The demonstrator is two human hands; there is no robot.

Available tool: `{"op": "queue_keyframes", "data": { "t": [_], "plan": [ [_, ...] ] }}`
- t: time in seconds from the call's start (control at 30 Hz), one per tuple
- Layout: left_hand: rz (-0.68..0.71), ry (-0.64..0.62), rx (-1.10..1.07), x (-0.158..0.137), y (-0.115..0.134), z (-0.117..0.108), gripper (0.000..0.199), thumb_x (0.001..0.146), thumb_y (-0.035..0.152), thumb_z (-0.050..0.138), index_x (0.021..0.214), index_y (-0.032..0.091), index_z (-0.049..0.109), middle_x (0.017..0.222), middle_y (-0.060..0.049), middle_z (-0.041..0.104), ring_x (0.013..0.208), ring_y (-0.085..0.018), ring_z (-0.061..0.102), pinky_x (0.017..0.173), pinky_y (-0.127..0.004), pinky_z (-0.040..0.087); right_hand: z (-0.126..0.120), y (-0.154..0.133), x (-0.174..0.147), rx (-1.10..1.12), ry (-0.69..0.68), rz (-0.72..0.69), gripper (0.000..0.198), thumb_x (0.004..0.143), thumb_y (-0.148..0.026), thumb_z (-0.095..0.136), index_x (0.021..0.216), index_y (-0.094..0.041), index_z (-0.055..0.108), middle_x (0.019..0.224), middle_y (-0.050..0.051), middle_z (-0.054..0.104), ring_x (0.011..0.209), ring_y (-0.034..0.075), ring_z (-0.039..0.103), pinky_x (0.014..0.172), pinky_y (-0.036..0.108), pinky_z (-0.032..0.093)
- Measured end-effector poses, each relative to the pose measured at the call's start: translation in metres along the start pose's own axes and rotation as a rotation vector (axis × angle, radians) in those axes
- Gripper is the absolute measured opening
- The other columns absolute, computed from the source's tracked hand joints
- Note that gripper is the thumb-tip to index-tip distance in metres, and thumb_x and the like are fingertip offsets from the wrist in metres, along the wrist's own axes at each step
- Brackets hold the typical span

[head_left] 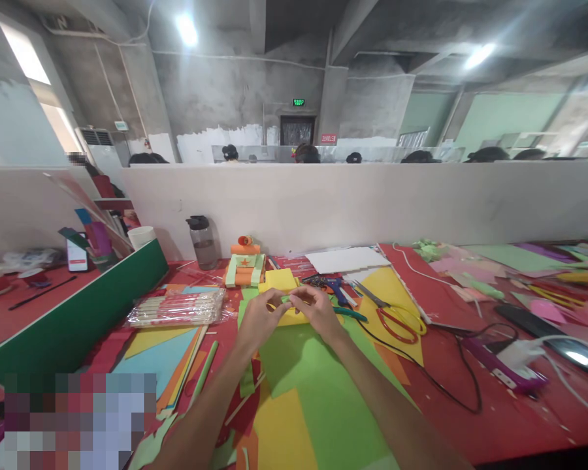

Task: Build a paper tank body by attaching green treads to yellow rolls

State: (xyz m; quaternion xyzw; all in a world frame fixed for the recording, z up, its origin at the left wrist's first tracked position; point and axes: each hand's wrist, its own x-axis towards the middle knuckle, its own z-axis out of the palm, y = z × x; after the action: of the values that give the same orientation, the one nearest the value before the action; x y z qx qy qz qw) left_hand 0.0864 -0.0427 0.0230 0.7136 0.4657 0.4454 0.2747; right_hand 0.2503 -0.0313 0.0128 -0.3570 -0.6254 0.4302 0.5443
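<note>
My left hand and my right hand meet over the middle of the table, fingers pinched together. Between the fingertips is a small strip of light green paper, partly covered by them. Just behind and below the hands lies a folded yellow paper piece. Large green paper sheets spread under my forearms, with a yellow sheet overlapping them. To the right rest scissors with red and yellow handles, and a blue glue gun. An orange and green paper model stands behind.
A wrapped bundle of sticks and coloured paper sheets lie left, near a green divider board. A dark bottle stands against the white partition. At right are a black cable, a purple power strip and a phone.
</note>
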Motion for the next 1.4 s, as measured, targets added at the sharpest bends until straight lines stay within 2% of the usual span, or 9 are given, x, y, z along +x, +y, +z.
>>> {"op": "queue_keyframes", "data": {
  "t": [0.23,0.7,0.93,1.1,1.4],
  "plan": [
    [-0.034,-0.002,-0.115,0.0005,0.0018,-0.0016,0.032,0.083,0.043,0.057,0.099,0.018,0.071,0.090,-0.006,0.073,0.077,-0.018,0.065,0.070,-0.027,0.050,0.0002,-0.0001,0.0010,-0.010,0.006,0.009,0.024,0.076,-0.043,0.066,0.082,-0.019,0.068,0.076,0.004,0.067,0.068,0.018,0.060,0.061,0.029,0.049],
    [-0.113,-0.072,-0.296,0.0035,0.0018,-0.0054,0.030,0.078,0.042,0.064,0.092,0.016,0.073,0.086,-0.006,0.074,0.081,-0.019,0.066,0.073,-0.028,0.051,-0.0014,0.0032,0.0014,0.054,-0.017,0.018,0.026,0.077,-0.040,0.067,0.091,-0.019,0.071,0.081,0.005,0.069,0.070,0.018,0.061,0.063,0.030,0.050],
    [-0.125,-0.046,-0.256,0.0024,0.0037,-0.0057,0.037,0.077,0.045,0.065,0.100,0.017,0.065,0.071,-0.003,0.070,0.071,-0.018,0.064,0.061,-0.025,0.047,-0.0009,-0.0017,0.0005,0.045,-0.010,0.039,0.025,0.077,-0.039,0.066,0.090,-0.019,0.070,0.078,0.005,0.068,0.067,0.017,0.061,0.064,0.030,0.050],
    [-0.074,-0.041,-0.201,0.0002,0.0042,-0.0026,0.030,0.079,0.044,0.063,0.093,0.018,0.064,0.066,-0.001,0.066,0.063,-0.015,0.060,0.055,-0.023,0.043,-0.0004,-0.0037,0.0000,0.058,-0.019,0.047,0.023,0.076,-0.041,0.067,0.086,-0.019,0.069,0.079,0.004,0.068,0.068,0.017,0.061,0.065,0.030,0.051],
    [-0.075,-0.039,-0.175,-0.0004,0.0013,-0.0017,0.030,0.080,0.041,0.062,0.098,0.018,0.067,0.074,-0.004,0.071,0.070,-0.018,0.064,0.061,-0.025,0.047,-0.0020,0.0018,0.0021,0.063,0.005,0.063,0.021,0.073,-0.037,0.072,0.083,-0.019,0.070,0.077,0.004,0.070,0.073,0.019,0.065,0.074,0.033,0.051]
  ]
}}
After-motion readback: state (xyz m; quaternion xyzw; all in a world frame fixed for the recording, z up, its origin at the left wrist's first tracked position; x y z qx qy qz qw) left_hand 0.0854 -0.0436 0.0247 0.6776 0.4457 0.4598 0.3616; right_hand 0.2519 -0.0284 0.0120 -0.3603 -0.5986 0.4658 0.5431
